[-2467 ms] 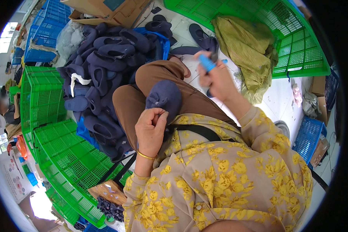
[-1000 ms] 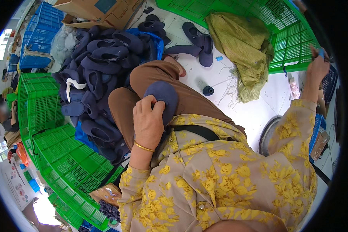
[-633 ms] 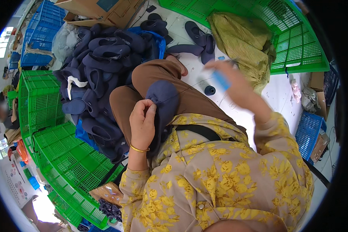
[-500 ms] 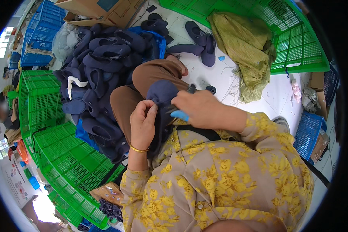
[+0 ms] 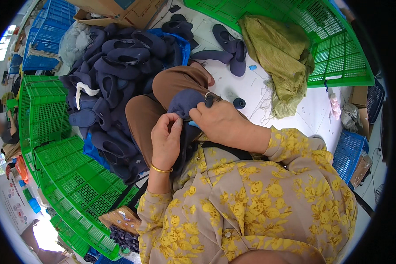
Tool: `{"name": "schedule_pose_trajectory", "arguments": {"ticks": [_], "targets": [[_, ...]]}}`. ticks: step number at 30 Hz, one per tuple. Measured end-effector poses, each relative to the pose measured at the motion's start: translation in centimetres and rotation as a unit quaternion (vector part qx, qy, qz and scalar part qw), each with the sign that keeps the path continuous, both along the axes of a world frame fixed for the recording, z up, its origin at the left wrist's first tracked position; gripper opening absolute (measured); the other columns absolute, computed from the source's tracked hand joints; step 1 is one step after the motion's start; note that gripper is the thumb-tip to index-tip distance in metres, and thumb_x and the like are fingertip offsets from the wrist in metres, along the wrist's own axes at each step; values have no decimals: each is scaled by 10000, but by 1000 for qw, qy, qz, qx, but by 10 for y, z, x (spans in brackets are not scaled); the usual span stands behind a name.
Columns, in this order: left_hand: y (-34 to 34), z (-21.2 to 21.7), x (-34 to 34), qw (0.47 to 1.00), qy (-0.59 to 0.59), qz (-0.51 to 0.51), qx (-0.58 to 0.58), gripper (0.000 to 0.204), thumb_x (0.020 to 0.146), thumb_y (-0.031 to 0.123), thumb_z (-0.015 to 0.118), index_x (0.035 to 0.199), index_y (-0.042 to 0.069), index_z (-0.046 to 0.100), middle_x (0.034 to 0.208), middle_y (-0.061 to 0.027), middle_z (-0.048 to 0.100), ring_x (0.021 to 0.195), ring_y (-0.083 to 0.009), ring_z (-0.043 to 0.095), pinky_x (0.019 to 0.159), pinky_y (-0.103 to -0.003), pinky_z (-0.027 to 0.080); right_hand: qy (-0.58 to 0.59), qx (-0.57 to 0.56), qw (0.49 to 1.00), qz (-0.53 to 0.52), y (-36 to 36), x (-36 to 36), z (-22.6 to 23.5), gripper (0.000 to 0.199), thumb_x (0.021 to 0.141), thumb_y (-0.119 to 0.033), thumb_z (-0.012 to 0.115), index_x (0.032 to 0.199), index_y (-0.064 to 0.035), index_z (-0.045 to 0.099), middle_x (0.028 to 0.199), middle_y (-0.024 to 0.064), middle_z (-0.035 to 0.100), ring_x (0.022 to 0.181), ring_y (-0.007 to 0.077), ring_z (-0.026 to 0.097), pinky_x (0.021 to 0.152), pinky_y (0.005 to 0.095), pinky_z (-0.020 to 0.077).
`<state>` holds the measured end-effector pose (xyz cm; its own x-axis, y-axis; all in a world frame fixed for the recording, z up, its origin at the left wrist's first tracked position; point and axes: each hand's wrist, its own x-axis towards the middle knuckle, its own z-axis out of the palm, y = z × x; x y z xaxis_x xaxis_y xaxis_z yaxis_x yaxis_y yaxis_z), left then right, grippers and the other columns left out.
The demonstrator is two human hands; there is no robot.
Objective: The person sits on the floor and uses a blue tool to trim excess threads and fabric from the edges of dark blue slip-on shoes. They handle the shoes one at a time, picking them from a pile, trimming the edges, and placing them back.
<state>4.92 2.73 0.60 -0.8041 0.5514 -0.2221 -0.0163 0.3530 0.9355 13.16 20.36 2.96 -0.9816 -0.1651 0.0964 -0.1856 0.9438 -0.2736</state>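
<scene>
Pinching the edge of the shoe (image 5: 185,101) between thumb and fingers, the left hand (image 5: 165,138) holds it against the thigh (image 5: 171,83); the right hand (image 5: 218,121) is closed around a dark tool (image 5: 209,101), its fingers just beside the left thumb. From where I stand, the tool's tip is hidden. Caution: a slip could strike the left thumb, the likely cause being the tight finger spacing. The soft shoe could also twist or fold, since only the thigh backs it. The spool (image 5: 239,103) could roll if knocked, and the loose thread (image 5: 263,100) beside it could snag. Count: hands, two, both occupied; shoe in hand, one; tool, one; spool, one; sack (image 5: 275,48), one; white strip (image 5: 86,89), one; loose shoes (image 5: 237,61) near the sack, three. Those in the pile (image 5: 123,66) overlap too heavily to count.
</scene>
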Motion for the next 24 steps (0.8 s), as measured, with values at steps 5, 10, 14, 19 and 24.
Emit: {"name": "schedule_pose_trajectory", "arguments": {"ticks": [5, 10, 14, 19, 24], "targets": [[1, 1, 2, 1000, 7, 8, -2, 107, 910, 103, 596, 912, -3, 583, 775, -37, 589, 719, -98, 515, 672, -257, 447, 12, 11, 1000, -4, -2, 2, -4, 173, 723, -136, 653, 825, -56, 537, 732, 97, 596, 594, 221, 640, 485, 323, 496], [4, 12, 5, 997, 53, -30, -48, 82, 936, 87, 571, 949, 6, 571, 819, 40, 544, 749, -41, 473, 682, -194, 413, 13, 17, 1000, -11, -4, 2, -6, 169, 722, -136, 654, 818, -60, 537, 733, 98, 603, 589, 219, 643, 480, 324, 493], [4, 14, 6, 998, 44, -32, -38, 79, 927, 82, 584, 945, 5, 573, 814, 39, 546, 743, -38, 475, 675, -190, 412, -19, 4, 1000, -10, -5, 2, -5, 178, 730, -131, 642, 853, -55, 539, 749, 104, 615, 642, 241, 661, 508, 341, 509], [-13, 41, 9, 996, 47, -33, -72, 171, 801, 115, 720, 895, 24, 610, 765, -52, 605, 674, -149, 552, 629, -273, 453, -101, -145, 978, -113, 16, 12, -8, 217, 886, -252, 544, 914, -38, 528, 814, 157, 635, 760, 365, 637, 653, 460, 499], [-52, 52, 24, 886, 339, -230, -216, 163, 763, 186, 726, 859, 74, 657, 763, -54, 622, 799, -258, 589, 747, -386, 444, -138, -230, 933, -241, 49, 29, -25, 347, 948, -381, 480, 938, -42, 553, 863, 234, 631, 827, 451, 590, 707, 520, 457]]}}
